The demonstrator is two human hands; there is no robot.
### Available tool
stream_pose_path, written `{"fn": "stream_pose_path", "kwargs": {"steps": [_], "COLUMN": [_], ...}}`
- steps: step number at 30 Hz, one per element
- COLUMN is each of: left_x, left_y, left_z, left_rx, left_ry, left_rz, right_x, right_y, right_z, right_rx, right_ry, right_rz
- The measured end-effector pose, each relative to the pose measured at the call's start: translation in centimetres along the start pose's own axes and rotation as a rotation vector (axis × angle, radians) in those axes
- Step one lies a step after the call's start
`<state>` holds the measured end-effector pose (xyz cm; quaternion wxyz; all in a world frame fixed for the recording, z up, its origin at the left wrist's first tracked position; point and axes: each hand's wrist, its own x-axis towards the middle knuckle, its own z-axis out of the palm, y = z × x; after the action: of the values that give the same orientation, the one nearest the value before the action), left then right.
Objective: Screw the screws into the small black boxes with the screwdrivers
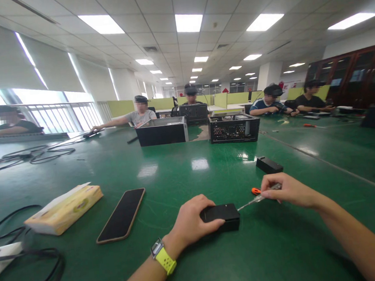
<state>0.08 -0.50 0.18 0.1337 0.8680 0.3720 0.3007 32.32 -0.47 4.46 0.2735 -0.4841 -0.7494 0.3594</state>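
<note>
My left hand (pixel 196 220) is closed around a small black box (pixel 225 216) that lies on the green table, thumb along the near side and fingers over the top. In my right hand (pixel 285 188) is a screwdriver (pixel 252 201) with a clear handle, pinched between thumb and fingers. Its thin metal shaft points left, and the tip meets the right end of the box. Just behind the fingers, an orange tool end (pixel 256 191) shows, the rest of it hidden. Beyond my right hand lies a second black block (pixel 269 165).
Left of my hands are a phone (pixel 122 216), a tissue pack (pixel 65 208) and black cables (pixel 51 275). Farther off stand an open metal case (pixel 162 131) and a black computer case (pixel 234 127). An orange screwdriver (pixel 310 125) lies far right. Several people sit around the table.
</note>
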Motion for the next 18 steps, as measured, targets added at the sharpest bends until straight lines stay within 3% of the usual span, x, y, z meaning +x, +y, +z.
{"fn": "stream_pose_path", "kwargs": {"steps": [12, 18], "left_x": [0.1, -0.1], "left_y": [0.0, 0.0], "left_z": [-0.1, -0.1], "left_rx": [0.008, 0.003], "left_ry": [-0.002, 0.007], "left_rz": [-0.002, -0.002], "right_x": [0.5, 1.0], "right_y": [0.0, 0.9], "right_z": [0.8, 1.3], "right_rx": [-0.113, -0.202], "right_ry": [-0.058, -0.209], "right_rz": [-0.041, -0.022]}}
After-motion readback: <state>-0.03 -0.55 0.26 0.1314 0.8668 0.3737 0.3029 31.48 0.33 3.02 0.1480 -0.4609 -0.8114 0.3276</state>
